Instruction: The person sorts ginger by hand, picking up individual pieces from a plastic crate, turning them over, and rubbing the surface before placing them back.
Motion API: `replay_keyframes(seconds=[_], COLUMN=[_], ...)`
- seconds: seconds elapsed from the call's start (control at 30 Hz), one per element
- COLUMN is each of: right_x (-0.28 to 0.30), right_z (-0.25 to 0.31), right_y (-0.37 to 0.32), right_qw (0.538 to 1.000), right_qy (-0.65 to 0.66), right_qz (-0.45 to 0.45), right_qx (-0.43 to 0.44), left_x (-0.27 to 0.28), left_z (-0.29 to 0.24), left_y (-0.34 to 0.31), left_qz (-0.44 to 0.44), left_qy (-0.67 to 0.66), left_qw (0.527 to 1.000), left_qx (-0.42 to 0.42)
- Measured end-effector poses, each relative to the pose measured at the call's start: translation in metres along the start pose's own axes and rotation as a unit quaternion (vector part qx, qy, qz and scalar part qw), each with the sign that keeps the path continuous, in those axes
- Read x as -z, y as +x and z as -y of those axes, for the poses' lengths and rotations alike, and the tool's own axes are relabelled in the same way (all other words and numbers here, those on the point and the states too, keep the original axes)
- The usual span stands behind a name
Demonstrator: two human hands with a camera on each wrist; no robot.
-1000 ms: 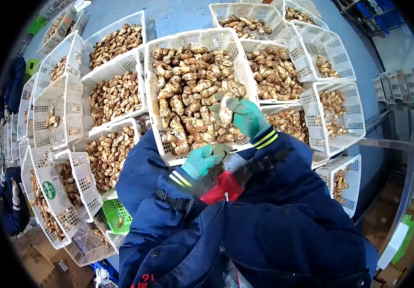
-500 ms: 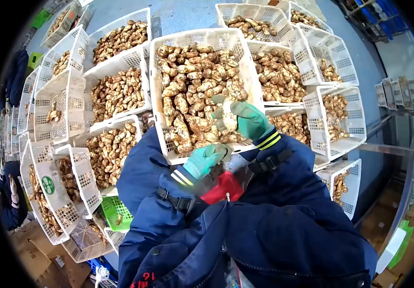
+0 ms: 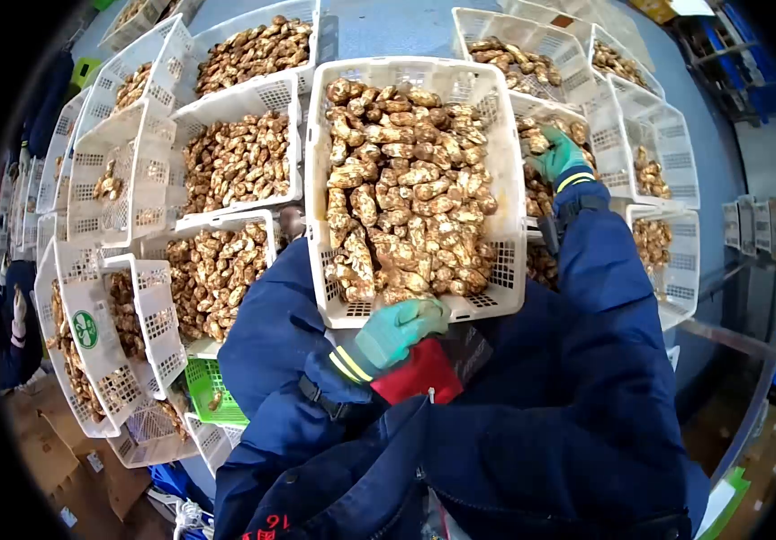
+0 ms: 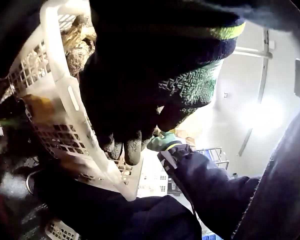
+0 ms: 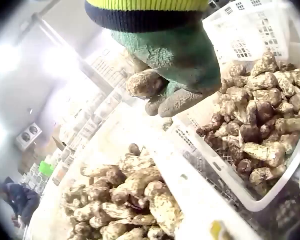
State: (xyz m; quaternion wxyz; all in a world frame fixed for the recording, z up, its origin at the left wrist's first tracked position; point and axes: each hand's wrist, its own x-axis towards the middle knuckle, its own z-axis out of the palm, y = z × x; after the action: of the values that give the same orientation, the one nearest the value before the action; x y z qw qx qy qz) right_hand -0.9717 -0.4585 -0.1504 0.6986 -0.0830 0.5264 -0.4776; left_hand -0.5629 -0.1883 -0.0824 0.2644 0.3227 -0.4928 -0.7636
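Note:
A large white basket (image 3: 318, 225) of brown-and-white mushrooms (image 3: 406, 193) stands before the person. The gloved left hand (image 3: 397, 335) is at its near rim, fingers loosely bent; in the left wrist view this hand (image 4: 150, 100) is mostly dark, with fingertips beside the basket wall (image 4: 65, 110). Over the basket behind and to the right is the right hand (image 3: 561, 158). The right wrist view shows the right hand (image 5: 175, 65) gripping a mushroom (image 5: 146, 83) between thumb and fingers, above the gap between two filled baskets.
White baskets of mushrooms surround the central one, left (image 3: 237, 162) and right (image 3: 654, 238). A small green basket (image 3: 212, 391) is at lower left. Other people sit at the far left (image 3: 19, 333). A metal rail (image 3: 730, 337) runs along the right.
The right hand has moved from above the central basket out to the right-hand one, its arm extended. The left hand has shifted slightly right along the near rim. The head view has turned a little.

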Motion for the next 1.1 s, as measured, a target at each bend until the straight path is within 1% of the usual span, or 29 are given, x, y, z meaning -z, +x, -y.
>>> replay_keyframes(seconds=[0.07, 0.1, 0.13, 0.17, 0.2, 0.27, 0.33, 0.37, 0.4, 0.43, 0.47, 0.5, 0.53, 0.57, 0.6, 0.63, 0.67, 0.7, 0.73, 0.8, 0.83, 0.87, 0.9, 0.93, 0.97, 1.0, 1.03, 1.07, 1.1], right_x=[-0.014, -0.031, -0.042, -0.044, -0.054, -0.081, -0.126, -0.148, -0.17, -0.193, -0.19, -0.21, -0.219, -0.223, -0.237, -0.241, -0.246, -0.254, -0.26, -0.264, -0.259, -0.253, -0.249, -0.244, -0.24, -0.238, -0.231, -0.222, -0.214], right_z=[0.004, 0.013, 0.017, 0.021, 0.025, 0.022, 0.001, -0.021, -0.043, -0.072, -0.105, -0.12, -0.141, -0.159, -0.166, -0.177, -0.186, -0.189, -0.194, -0.201, -0.206, -0.208, -0.205, -0.201, -0.198, -0.194, -0.19, -0.184, -0.175], right_y=[0.017, 0.002, -0.011, -0.004, -0.008, -0.032, -0.051, -0.068, -0.084, -0.103, -0.081, -0.088, -0.089, -0.08, -0.084, -0.078, -0.072, -0.07, -0.066, -0.063, -0.058, -0.055, -0.055, -0.057, -0.058, -0.062, -0.063, -0.065, -0.071], right_qw=[0.982, 0.987, 0.985, 0.971, 0.964, 0.947, 0.94, 0.923, 0.894, 0.887, 0.808, 0.663, 0.683, 0.658, 0.633, 0.603, 0.572, 0.57, 0.545, 0.549, 0.585, 0.62, 0.671, 0.719, 0.758, 0.794, 0.79, 0.785, 0.798], right_qy=[0.174, 0.115, 0.055, 0.068, 0.093, -0.043, -0.168, -0.258, -0.346, -0.372, -0.487, -0.676, -0.666, -0.693, -0.747, -0.769, -0.791, -0.806, -0.825, -0.823, -0.795, -0.764, -0.722, -0.676, -0.634, -0.588, -0.584, -0.579, -0.529], right_qz=[-0.072, -0.07, -0.069, -0.048, -0.033, 0.049, 0.061, 0.096, 0.134, 0.17, 0.213, 0.159, 0.171, 0.155, 0.116, 0.115, 0.112, 0.113, 0.103, 0.062, 0.048, 0.032, 0.04, 0.047, 0.058, 0.068, 0.084, 0.098, 0.155], right_qx=[0.035, 0.091, 0.147, 0.224, 0.248, 0.314, 0.292, 0.267, 0.249, 0.214, 0.254, 0.28, 0.247, 0.25, 0.167, 0.176, 0.185, 0.112, 0.11, 0.133, 0.155, 0.177, 0.165, 0.152, 0.145, 0.139, 0.169, 0.199, 0.242], left_x=[-0.001, 0.001, 0.0, 0.0, -0.001, 0.0, -0.01, -0.013, -0.014, -0.011, -0.009, -0.006, -0.003, 0.0, 0.005, 0.008, 0.01, 0.008, 0.006, 0.005, 0.004, 0.001, 0.0, 0.002, 0.004, 0.004, 0.003, 0.002, 0.0], left_z=[0.002, 0.012, 0.012, 0.012, 0.013, -0.011, -0.006, -0.014, -0.023, -0.035, -0.03, -0.002, 0.01, 0.022, 0.023, 0.023, 0.026, 0.024, 0.022, 0.015, 0.01, 0.005, -0.002, 0.014, 0.029, 0.016, -0.01, -0.006, -0.001], left_y=[0.002, 0.004, 0.004, 0.005, 0.006, 0.008, 0.008, 0.007, 0.005, 0.004, 0.002, 0.002, 0.001, 0.001, 0.002, 0.003, 0.003, 0.004, 0.003, 0.002, 0.001, 0.0, 0.001, 0.002, 0.004, 0.001, -0.001, 0.0, 0.002], left_qz=[0.0, 0.008, 0.014, 0.021, 0.027, 0.047, 0.001, -0.001, -0.001, 0.001, -0.001, 0.012, 0.026, 0.024, 0.023, 0.022, 0.041, 0.002, -0.038, 0.008, 0.033, 0.025, 0.017, 0.017, -0.023, -0.045, -0.062, -0.086, -0.123], left_qy=[-0.026, -0.032, -0.031, -0.031, -0.03, 0.034, 0.058, -0.03, -0.118, -0.075, -0.034, 0.013, 0.094, 0.174, 0.284, 0.389, 0.358, 0.411, 0.46, 0.423, 0.398, 0.308, 0.215, 0.374, 0.519, 0.328, 0.116, 0.0, -0.118], left_qw=[0.999, 0.998, 0.998, 0.998, 0.998, 0.998, 0.997, 0.999, 0.987, 0.988, 0.985, 0.998, 0.995, 0.977, 0.938, 0.879, 0.896, 0.865, 0.829, 0.887, 0.909, 0.949, 0.976, 0.918, 0.819, 0.936, 0.991, 0.994, 0.979], left_qx=[0.03, 0.049, 0.048, 0.047, 0.045, 0.035, -0.049, 0.033, 0.112, 0.136, 0.167, 0.066, -0.026, -0.119, -0.199, -0.274, -0.259, -0.289, -0.316, -0.188, -0.122, -0.071, -0.019, -0.134, -0.245, -0.119, 0.014, 0.068, 0.115])
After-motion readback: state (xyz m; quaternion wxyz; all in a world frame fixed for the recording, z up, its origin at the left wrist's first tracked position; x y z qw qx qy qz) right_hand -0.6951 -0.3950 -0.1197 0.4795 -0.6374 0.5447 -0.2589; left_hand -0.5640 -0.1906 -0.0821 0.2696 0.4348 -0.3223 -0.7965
